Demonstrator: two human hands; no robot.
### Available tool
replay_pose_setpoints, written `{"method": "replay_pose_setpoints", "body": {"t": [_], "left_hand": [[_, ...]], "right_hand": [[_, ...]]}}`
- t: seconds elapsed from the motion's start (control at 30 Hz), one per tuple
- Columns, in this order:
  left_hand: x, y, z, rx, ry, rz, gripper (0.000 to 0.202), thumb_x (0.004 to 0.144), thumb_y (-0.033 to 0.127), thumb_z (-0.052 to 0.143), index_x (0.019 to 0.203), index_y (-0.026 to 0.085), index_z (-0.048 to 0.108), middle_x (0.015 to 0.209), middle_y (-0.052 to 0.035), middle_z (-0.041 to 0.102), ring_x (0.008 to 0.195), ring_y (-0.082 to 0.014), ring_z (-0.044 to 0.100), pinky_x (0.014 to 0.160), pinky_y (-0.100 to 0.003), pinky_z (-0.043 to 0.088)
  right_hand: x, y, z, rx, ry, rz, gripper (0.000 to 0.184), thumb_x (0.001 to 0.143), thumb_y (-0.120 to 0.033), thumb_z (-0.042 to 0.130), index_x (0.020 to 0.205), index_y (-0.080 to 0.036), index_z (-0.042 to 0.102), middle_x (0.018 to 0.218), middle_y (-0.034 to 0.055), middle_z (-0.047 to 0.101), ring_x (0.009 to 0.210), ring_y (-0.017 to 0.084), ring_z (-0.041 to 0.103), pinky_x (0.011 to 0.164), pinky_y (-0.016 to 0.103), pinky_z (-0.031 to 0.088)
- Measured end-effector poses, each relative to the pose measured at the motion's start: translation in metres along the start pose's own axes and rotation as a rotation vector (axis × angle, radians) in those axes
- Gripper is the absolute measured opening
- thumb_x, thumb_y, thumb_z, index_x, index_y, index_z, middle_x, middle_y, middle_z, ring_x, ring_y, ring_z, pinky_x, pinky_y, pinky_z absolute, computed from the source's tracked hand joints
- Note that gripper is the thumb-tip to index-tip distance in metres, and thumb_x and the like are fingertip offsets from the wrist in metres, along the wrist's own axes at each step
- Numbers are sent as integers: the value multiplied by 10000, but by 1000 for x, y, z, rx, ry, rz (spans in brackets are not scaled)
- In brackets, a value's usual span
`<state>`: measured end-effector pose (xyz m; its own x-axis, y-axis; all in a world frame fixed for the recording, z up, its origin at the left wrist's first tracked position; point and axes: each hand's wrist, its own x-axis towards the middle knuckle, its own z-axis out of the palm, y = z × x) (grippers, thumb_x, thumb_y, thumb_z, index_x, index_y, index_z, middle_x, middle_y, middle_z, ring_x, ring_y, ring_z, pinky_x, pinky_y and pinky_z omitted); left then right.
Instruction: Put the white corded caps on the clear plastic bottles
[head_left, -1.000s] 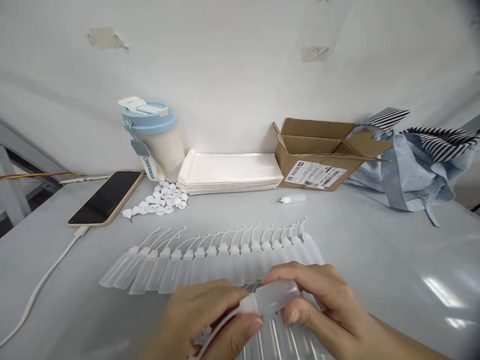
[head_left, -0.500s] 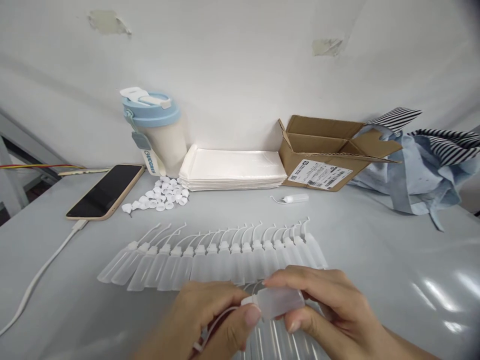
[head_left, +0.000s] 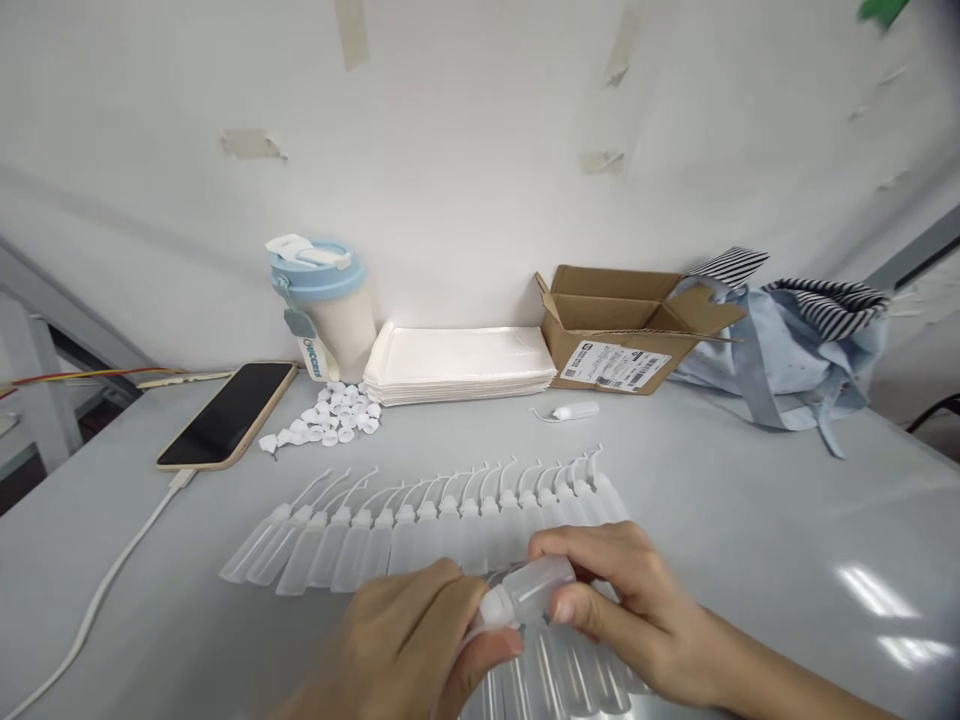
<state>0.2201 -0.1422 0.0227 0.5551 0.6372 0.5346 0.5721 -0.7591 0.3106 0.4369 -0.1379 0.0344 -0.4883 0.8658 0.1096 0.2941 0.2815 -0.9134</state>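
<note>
Low in the view, both my hands hold one small translucent squeeze bottle (head_left: 536, 590). My right hand (head_left: 622, 610) grips its body with fingers wrapped round it. My left hand (head_left: 409, 645) pinches the white cap end (head_left: 495, 606), where a thin curved nozzle tube leaves the bottle. Just beyond my hands lies a long row of several like bottles (head_left: 427, 525) with bent nozzles pointing away from me. More bottles (head_left: 555, 675) lie under my hands.
A pile of small white caps (head_left: 330, 425) lies near a phone (head_left: 229, 415) on a white charging cable (head_left: 97, 590). At the wall stand a blue-lidded cup (head_left: 326, 305), stacked white trays (head_left: 457, 365), an open cardboard box (head_left: 622, 330) and bunched clothing (head_left: 787, 345). A lone bottle (head_left: 574, 411) lies apart.
The camera tilted up and shifted, so the table things sit lower and more wall shows. Both hands stay on the bottle; it has moved slightly left with the cap still in my left fingers.
</note>
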Motion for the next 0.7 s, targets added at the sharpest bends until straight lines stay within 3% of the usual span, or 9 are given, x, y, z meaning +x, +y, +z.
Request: {"method": "replay_pose_setpoints", "body": {"t": [0.17,0.27,0.33,0.43,0.6,0.7], "left_hand": [[3,-5,-2,146,79,230,217,967,122,421,775,192,496,570,45,513,440,-111,482,418,-257,344],[4,-11,0,232,199,342,86,932,84,482,943,117,560,653,0,592,518,-131,543,446,-267,376],[6,-15,-1,243,233,355,115,925,98,518,1031,88,562,707,-27,631,573,-140,580,490,-260,415],[12,-18,-7,74,177,229,103,941,142,491,990,122,579,691,-10,611,569,-128,565,526,-238,435],[37,-17,-32,-307,-133,-196,275,960,312,422,812,177,611,686,12,579,636,-136,540,548,-217,404],[63,-20,-42,-383,-204,-235,372,959,370,394,713,177,595,651,22,584,628,-134,540,553,-215,385]], "right_hand": [[7,-2,0,79,-3,40,413,914,-507,472,700,-170,578,479,-72,386,432,79,352,446,222,263],[13,-2,2,126,-10,84,448,906,-536,462,645,-176,519,436,-78,387,395,71,347,422,212,265],[18,-1,4,123,7,87,470,910,-531,457,585,-193,430,422,-81,371,383,67,345,415,209,273],[25,-5,5,51,72,54,491,922,-518,441,549,-208,359,419,-82,348,381,65,332,410,209,281],[39,-20,-2,-86,197,-48,498,926,-490,447,525,-205,370,443,-68,378,423,76,359,460,231,289],[48,-21,-12,-170,290,-114,490,936,-459,445,523,-205,378,454,-66,372,444,86,366,490,243,291]]}}
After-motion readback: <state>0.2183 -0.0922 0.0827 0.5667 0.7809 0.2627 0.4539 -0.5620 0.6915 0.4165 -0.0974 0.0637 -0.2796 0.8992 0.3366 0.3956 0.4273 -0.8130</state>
